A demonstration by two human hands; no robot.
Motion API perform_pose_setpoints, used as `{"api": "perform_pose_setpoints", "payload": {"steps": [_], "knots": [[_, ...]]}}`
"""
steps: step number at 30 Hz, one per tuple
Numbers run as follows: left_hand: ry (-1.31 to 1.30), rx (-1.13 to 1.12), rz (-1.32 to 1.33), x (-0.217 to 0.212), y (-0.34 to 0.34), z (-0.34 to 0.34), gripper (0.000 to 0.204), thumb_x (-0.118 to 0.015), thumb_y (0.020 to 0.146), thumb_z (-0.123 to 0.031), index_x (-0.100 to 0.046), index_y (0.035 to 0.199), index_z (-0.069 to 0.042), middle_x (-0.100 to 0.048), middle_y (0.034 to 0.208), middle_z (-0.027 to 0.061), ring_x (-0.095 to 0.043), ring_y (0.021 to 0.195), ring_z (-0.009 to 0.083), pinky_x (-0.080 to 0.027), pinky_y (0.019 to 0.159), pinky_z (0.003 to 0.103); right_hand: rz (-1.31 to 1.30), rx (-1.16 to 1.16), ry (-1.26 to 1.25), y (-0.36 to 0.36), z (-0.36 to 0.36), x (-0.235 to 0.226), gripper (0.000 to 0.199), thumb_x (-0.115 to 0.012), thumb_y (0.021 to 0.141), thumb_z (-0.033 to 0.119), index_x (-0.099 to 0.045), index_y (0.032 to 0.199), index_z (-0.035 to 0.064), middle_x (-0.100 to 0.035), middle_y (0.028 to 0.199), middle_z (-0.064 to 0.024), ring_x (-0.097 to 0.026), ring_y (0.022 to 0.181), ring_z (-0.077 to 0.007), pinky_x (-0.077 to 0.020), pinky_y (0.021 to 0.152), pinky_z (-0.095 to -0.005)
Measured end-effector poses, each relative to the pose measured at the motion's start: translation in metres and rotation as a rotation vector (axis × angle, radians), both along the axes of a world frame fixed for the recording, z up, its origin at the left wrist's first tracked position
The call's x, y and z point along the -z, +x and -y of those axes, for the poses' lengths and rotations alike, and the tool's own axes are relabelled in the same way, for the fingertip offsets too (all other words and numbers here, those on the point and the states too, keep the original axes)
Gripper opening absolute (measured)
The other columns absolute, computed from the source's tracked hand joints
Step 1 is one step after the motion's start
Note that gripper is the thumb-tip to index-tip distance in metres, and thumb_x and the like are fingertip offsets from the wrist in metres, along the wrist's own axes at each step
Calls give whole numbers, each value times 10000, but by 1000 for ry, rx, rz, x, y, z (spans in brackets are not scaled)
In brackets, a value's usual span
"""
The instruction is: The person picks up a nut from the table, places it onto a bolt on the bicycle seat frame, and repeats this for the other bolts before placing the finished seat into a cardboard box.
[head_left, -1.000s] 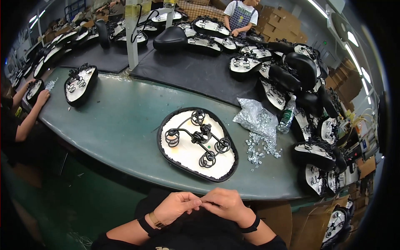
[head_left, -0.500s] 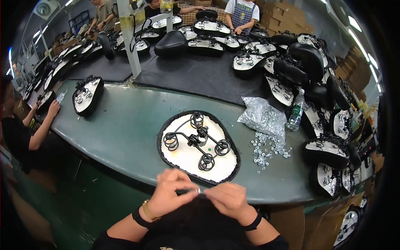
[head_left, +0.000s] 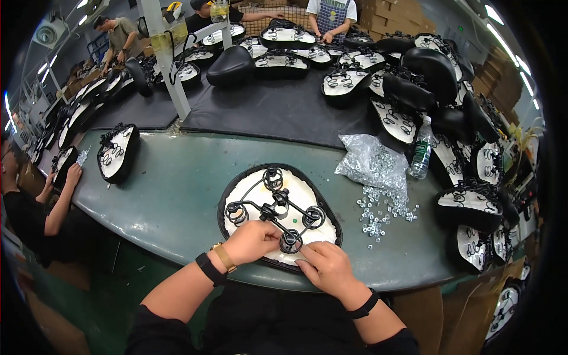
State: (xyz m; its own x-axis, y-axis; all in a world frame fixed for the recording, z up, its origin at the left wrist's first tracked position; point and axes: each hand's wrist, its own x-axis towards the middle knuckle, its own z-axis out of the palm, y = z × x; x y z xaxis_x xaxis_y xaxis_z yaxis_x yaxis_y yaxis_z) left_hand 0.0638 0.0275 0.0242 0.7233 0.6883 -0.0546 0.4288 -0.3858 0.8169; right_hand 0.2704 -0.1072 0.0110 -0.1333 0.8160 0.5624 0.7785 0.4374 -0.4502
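Note:
A bicycle saddle (head_left: 303,190) lies upside down at the table's near edge, its white underside carrying a black wire frame with coil springs. Both of my hands are at the nearest coil spring (head_left: 290,241). My left hand (head_left: 251,241) reaches it from the left, thumb and fingers pinched together against the coil. From the right, my right hand (head_left: 330,267) brings its bent fingertips to the same coil, its heel over the saddle's rim. Whatever is between the fingertips of either hand is hidden.
Right of the saddle, loose metal nuts (head_left: 374,223) spill from a clear plastic bag (head_left: 371,161). A bottle (head_left: 421,151) stands beside it, near piled saddles (head_left: 467,207). Another upturned saddle (head_left: 118,152) lies left. A post (head_left: 165,65) rises behind; a co-worker (head_left: 35,204) sits far left.
Both hands have moved forward from the table's edge onto the saddle's nearest spring. Earlier they met in front of the saddle, a small shiny piece between the fingertips.

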Motion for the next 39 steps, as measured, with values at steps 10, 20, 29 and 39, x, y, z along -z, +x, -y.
{"api": "perform_pose_setpoints", "payload": {"steps": [10, 20, 29, 39], "knots": [[-326, 33, -53, -2, 5, -18, 266, -723, 938, -158, -771, 1151, -6, -784, 880, 87, -729, 766, 109, -577, 775, 278, -17, -1, -17, 3, -4, 2, 270, -814, 817, 127, -752, 1076, 87, -696, 913, -39, -661, 782, -258, -532, 686, -375], [-373, 26, -92, -7, 5, -16, 278, -723, 953, -163, -765, 1184, -15, -784, 908, 68, -722, 778, 99, -574, 774, 267, 26, -20, 0, 1, -4, 2, 235, -796, 828, 107, -770, 1062, 103, -697, 904, -33, -661, 775, -247, -531, 679, -372], [-256, 64, -148, 2, 9, -19, 286, -715, 928, -233, -782, 1144, -58, -773, 831, 51, -729, 754, 133, -565, 750, 297, -4, -12, 8, -2, -5, 7, 179, -777, 814, 73, -753, 991, 77, -690, 894, -51, -657, 777, -265, -532, 690, -379], [-120, 47, -234, -15, 11, -3, 238, -685, 937, -194, -773, 1103, -48, -774, 933, 124, -746, 883, 258, -571, 812, 363, 104, 3, 6, -3, -3, 5, 230, -752, 810, 65, -754, 1036, 108, -657, 880, -35, -644, 773, -256, -524, 705, -382]]}}
